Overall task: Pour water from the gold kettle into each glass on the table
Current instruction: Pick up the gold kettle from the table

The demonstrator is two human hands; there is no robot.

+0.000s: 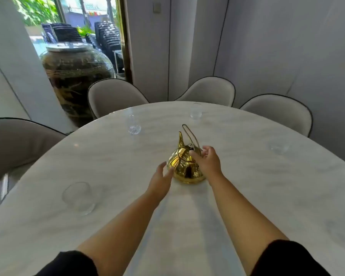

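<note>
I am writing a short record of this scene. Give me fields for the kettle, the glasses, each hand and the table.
gold kettle: upright at mid-table, handle raised, spout pointing away from the person
glasses: four in view: near-left glass, far-left glass, far glass, right glass; water level unclear
left hand: fingers straight, at the kettle's left side
right hand: at the lid and handle base; grip unclear
table: round, pale marble

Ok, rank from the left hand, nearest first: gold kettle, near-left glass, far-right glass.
1. gold kettle, right beside the left hand, just ahead of its fingertips.
2. near-left glass, out to the hand's left.
3. far-right glass, past the kettle on the right side.
</note>
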